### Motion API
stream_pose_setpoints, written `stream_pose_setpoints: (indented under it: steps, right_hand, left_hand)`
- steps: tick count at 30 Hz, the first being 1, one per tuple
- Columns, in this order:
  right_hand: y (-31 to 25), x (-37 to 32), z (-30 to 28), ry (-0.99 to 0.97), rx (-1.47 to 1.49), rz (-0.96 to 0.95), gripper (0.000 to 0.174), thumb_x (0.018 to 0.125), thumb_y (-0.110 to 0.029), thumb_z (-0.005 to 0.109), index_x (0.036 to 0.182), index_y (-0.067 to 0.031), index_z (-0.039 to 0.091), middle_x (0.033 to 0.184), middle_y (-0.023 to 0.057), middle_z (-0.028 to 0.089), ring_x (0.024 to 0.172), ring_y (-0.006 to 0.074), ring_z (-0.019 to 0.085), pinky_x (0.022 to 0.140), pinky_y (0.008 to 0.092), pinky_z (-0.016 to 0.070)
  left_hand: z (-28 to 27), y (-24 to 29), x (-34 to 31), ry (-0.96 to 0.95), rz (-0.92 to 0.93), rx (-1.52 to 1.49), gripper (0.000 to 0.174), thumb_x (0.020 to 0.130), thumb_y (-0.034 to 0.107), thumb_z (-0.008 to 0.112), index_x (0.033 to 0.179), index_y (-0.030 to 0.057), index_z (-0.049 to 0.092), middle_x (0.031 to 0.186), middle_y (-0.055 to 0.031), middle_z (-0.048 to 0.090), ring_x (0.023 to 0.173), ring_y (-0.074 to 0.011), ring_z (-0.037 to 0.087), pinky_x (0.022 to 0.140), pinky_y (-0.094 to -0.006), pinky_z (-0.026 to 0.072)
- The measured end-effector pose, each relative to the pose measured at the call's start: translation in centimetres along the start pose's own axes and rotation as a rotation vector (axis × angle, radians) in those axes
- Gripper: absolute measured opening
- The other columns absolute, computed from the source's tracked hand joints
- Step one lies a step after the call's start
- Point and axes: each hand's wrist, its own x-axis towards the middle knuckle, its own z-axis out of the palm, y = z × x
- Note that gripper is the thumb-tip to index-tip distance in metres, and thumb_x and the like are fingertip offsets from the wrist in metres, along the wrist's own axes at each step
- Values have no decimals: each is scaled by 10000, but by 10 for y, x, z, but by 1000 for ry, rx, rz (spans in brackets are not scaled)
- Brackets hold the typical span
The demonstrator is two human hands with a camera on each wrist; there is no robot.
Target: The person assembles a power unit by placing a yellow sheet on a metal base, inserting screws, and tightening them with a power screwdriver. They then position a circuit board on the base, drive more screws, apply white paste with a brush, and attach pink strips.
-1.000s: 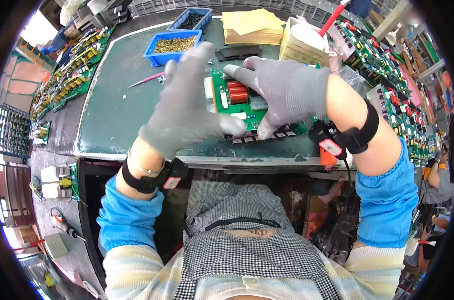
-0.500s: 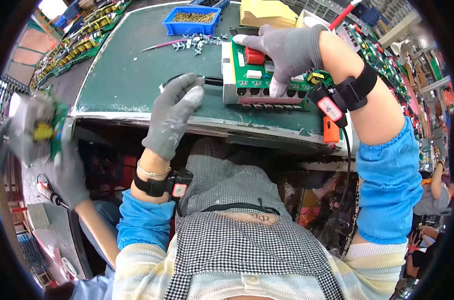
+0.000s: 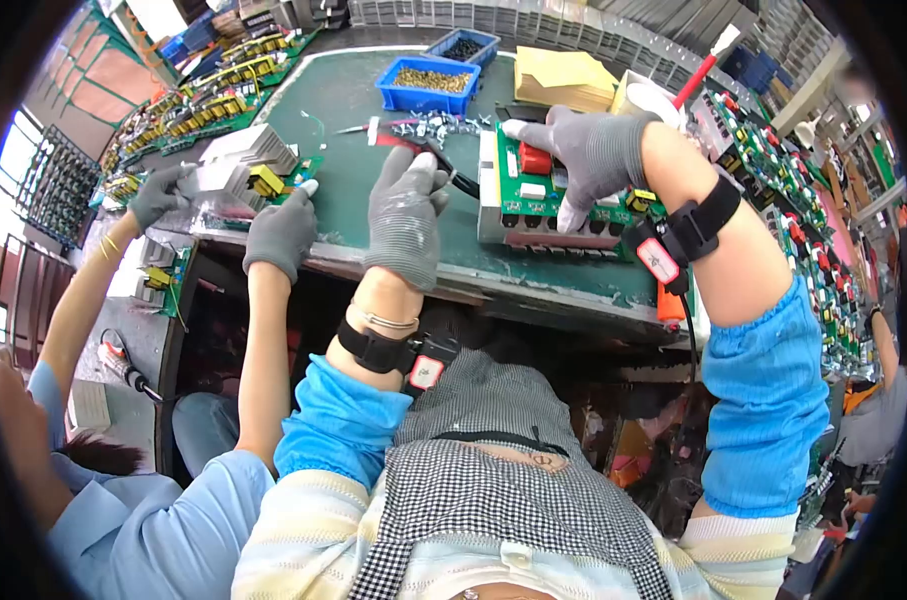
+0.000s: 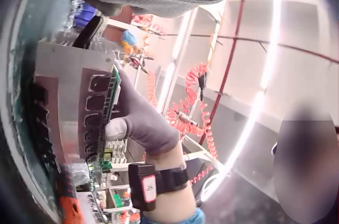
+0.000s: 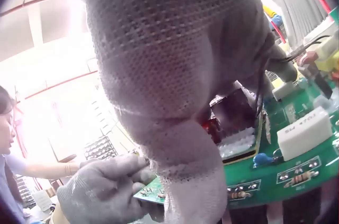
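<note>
My right hand (image 3: 603, 155) in a grey glove spans a green circuit board (image 3: 534, 208). Its thumb lies at the near edge and a fingertip at the far left corner. Under the board is a silver heat sink block (image 4: 66, 57), seen side-on in the left wrist view. Red and white components stand on the board; the hand hides part of them. My gloved left hand (image 3: 405, 215) is just left of the board, fingers curled around a slim black tool (image 3: 460, 180) with a red and white end. The fingers hide its middle, and I cannot tell its kind.
Loose small metal parts (image 3: 443, 128) lie behind my left hand. Blue bins (image 3: 428, 98), yellow sheets (image 3: 563, 78) and a box with a red-handled brush (image 3: 695, 80) stand farther back. At left another person's gloved hands (image 3: 281, 235) hold a second board with heat sink (image 3: 228, 185).
My left hand came down from over the board to the table, took up the slim tool and moved it away from me. Another person brought a board in at left. My right hand stays on its board.
</note>
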Motion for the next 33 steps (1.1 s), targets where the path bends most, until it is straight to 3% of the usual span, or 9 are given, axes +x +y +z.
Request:
stream_pose_setpoints:
  steps: [5,9,14,18,21,22,26,30,33]
  right_hand:
    - [-2,-5,-5,-54,-11,39,1324,544,-402,950,1587,-150,175,1344,250,453,1203,401,547,1028,397,448]
    - [3,-1,-2,-31,-10,5,1334,538,-429,951,1588,-158,175,1349,263,440,1212,411,546,1023,403,456]
    - [-1,-4,-5,-47,-27,20,1322,534,-445,946,1586,-167,195,1352,263,428,1196,420,553,1008,414,469]
    - [-2,-5,-5,-43,-4,31,1278,548,-406,937,1583,-180,221,1333,257,447,1184,413,565,980,422,487]
    - [-3,-8,-6,-42,-12,29,1287,542,-413,940,1583,-182,220,1330,263,453,1177,415,571,978,424,489]
    - [-2,-7,-5,-46,-2,36,1292,534,-421,943,1582,-184,225,1338,268,452,1176,414,574,974,424,492]
    - [-3,-7,-3,-26,-25,26,1292,531,-421,947,1581,-191,231,1354,269,443,1181,418,572,976,428,491]
    - [-2,-5,-5,-32,-3,20,1282,535,-419,945,1579,-187,238,1369,255,437,1186,425,568,983,435,487]
    - [1,-7,-5,-42,25,15,1241,545,-429,936,1569,-198,274,1402,233,425,1232,415,544,1013,450,471]
  left_hand:
    - [29,9,15,-43,188,-82,249,1012,182,559,1192,27,632,905,-12,619,728,-59,525,629,-190,452]
    - [30,13,23,-192,135,-109,338,1045,267,515,1261,23,602,1038,-19,656,757,-45,518,639,-194,448]
    - [20,32,31,-273,65,358,412,1026,424,519,1086,68,718,761,68,542,630,-26,406,587,-181,350]
    - [24,47,30,-395,38,411,392,1024,414,524,1141,85,702,855,69,591,690,-23,415,627,-170,348]
    - [19,46,29,-368,161,536,335,1008,361,576,1164,90,694,911,74,604,705,-9,411,641,-167,339]
    - [19,39,30,-346,296,542,270,964,293,659,1113,73,705,854,87,592,675,1,402,609,-173,322]
    - [6,16,61,-52,126,135,187,916,228,719,973,51,716,725,92,562,594,-2,377,537,-192,289]
    - [9,-3,67,110,174,115,183,915,241,712,883,61,713,724,67,573,613,-34,442,525,-232,315]
    - [-6,-19,78,147,297,457,180,916,227,692,929,50,720,746,2,615,639,-111,526,563,-283,389]
